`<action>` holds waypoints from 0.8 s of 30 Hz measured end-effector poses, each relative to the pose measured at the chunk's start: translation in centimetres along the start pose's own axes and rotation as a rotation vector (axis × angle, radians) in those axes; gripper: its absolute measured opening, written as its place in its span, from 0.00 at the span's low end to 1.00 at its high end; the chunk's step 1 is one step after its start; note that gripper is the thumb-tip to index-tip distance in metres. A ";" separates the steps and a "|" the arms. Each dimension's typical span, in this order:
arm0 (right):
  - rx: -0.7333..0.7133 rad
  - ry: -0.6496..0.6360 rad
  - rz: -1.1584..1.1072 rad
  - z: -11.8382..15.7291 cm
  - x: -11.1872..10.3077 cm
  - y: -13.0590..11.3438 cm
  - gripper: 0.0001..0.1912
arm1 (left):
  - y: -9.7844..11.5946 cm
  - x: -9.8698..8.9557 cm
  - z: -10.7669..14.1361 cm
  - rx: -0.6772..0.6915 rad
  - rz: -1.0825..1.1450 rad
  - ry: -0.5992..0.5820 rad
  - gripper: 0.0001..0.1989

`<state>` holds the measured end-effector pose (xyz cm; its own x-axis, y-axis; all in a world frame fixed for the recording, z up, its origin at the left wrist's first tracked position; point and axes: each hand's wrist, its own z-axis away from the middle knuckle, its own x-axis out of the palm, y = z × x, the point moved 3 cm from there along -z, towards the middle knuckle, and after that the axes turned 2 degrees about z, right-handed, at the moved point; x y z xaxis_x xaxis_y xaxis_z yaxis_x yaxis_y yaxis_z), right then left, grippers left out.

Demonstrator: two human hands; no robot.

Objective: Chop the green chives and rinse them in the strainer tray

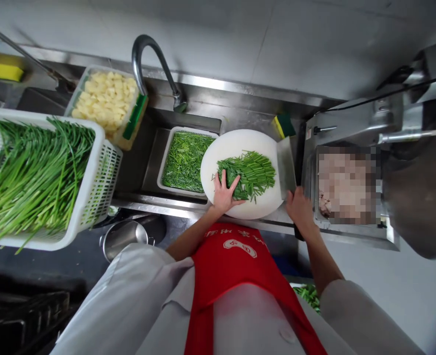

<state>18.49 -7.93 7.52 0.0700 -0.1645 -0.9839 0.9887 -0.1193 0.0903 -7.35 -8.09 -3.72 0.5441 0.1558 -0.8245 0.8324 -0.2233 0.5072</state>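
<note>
Cut green chives (pixel 252 172) lie in a heap on a round white cutting board (pixel 247 140). My left hand (pixel 225 194) rests on the left end of the heap with its fingers spread. In my right hand (pixel 299 209) is the handle of a cleaver (pixel 286 162), its wide blade at the board's right edge, beside the chives. Left of the board, a white basket (pixel 160 180) full of chopped chives (pixel 188 160) sits in the sink (pixel 151 162).
At left stands a large white basket (pixel 101 162) of long uncut chives (pixel 36 172). Behind it is a tub of pale cubes (pixel 105 98). A faucet (pixel 158 54) arches over the sink. A sponge (pixel 285 125) lies behind the board; a slicer (pixel 417 172) stands right, a metal pot (pixel 123 239) below.
</note>
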 end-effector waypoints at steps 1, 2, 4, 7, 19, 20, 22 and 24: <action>0.037 -0.006 0.000 -0.3 0.5 1.3 0.18 | 0.3 0.2 -1.1 0.009 -0.026 -0.014 0.54; 0.065 -0.016 -0.004 -0.5 1.0 2.4 0.18 | 0.5 0.3 -2.1 0.020 -0.048 -0.025 0.53; 0.094 -0.045 -0.017 -0.9 2.2 3.7 0.17 | 0.4 0.6 -4.0 0.045 -0.085 -0.048 0.49; 0.102 -0.086 -0.044 -1.2 4.0 4.3 0.15 | -0.2 0.7 -5.7 0.080 -0.125 -0.061 0.37; 0.118 -0.098 -0.124 -1.4 5.7 3.5 0.17 | -2.6 0.9 -6.8 0.140 0.003 -0.006 0.26; 0.115 -0.097 -0.128 -1.4 5.6 3.5 0.17 | -2.8 0.5 -7.0 0.132 0.044 0.011 0.24; 0.112 -0.088 -0.132 -1.4 5.6 3.4 0.17 | -3.4 -0.9 -7.5 0.100 0.139 0.063 0.20; 0.116 -0.077 -0.134 -1.5 5.7 3.4 0.18 | -4.6 -2.9 -8.1 0.055 0.223 0.129 0.17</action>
<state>22.47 -7.86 1.97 -0.0763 -0.2133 -0.9740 0.9663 -0.2568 -0.0195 -11.94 0.31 -1.65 0.7251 0.2176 -0.6534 0.6856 -0.3170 0.6553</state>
